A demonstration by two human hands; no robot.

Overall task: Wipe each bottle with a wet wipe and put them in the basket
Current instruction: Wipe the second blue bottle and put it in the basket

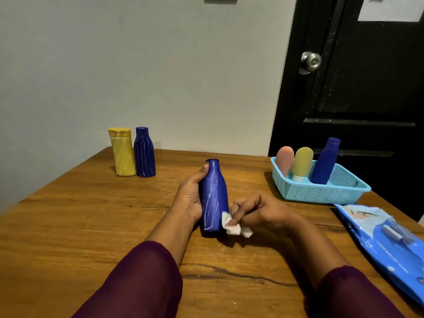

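My left hand grips a blue bottle streaked with white marks, holding it upright on the wooden table. My right hand pinches a crumpled white wet wipe against the bottle's lower right side. At the back left stand a yellow bottle and a second marked blue bottle, side by side. The light blue basket at the right holds a pink tube, a yellow tube and a blue bottle.
A blue pack of wet wipes lies at the table's right edge, in front of the basket. A black door with a metal knob stands behind the basket. A pale wall runs along the table's far side.
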